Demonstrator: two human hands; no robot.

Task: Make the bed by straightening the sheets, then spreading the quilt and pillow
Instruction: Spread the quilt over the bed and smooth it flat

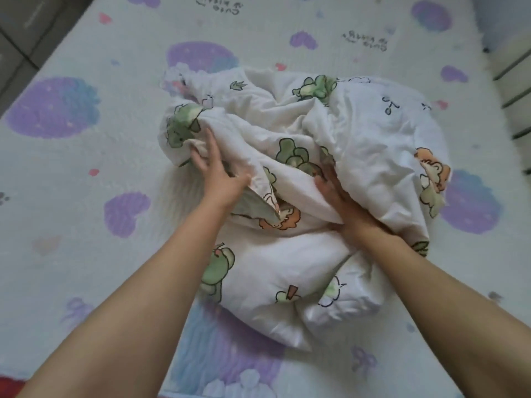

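Observation:
A white quilt (293, 179) printed with green and orange cartoon figures lies bunched in a heap in the middle of the bed. Under it the white sheet (86, 225) with purple hearts is spread flat. My left hand (214, 168) lies on the heap's left side, fingers curled round a fold of the quilt. My right hand (342, 199) reaches into a crease near the heap's middle, its fingertips hidden under a fold. No pillow is in view.
The grey tiled floor (20, 44) shows beyond the bed's far left edge. A slatted white piece of furniture (514, 90) stands along the right edge. Something red (11, 383) sits at the near left corner.

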